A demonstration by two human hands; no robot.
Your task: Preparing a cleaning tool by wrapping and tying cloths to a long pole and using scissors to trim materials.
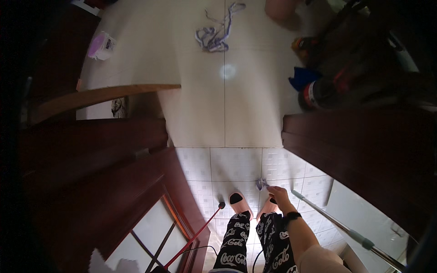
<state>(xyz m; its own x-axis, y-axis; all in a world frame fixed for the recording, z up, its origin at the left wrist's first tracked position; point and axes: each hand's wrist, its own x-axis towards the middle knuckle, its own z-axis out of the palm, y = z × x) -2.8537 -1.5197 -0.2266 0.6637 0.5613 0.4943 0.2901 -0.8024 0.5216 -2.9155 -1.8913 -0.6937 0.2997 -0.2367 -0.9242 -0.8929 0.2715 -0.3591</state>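
Reaching down, right hand pinches a small purple scrap at the tiled floor, fingers closed. Scrap too crumpled for any axis. Left hand out of frame.

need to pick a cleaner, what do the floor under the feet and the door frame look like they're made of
The floor looks like glazed ceramic tile: pale squares with grid joints and a soft sheen. The door frame looks like dark reddish-brown wood with a semi-gloss varnish, though laminate can't be ruled out.
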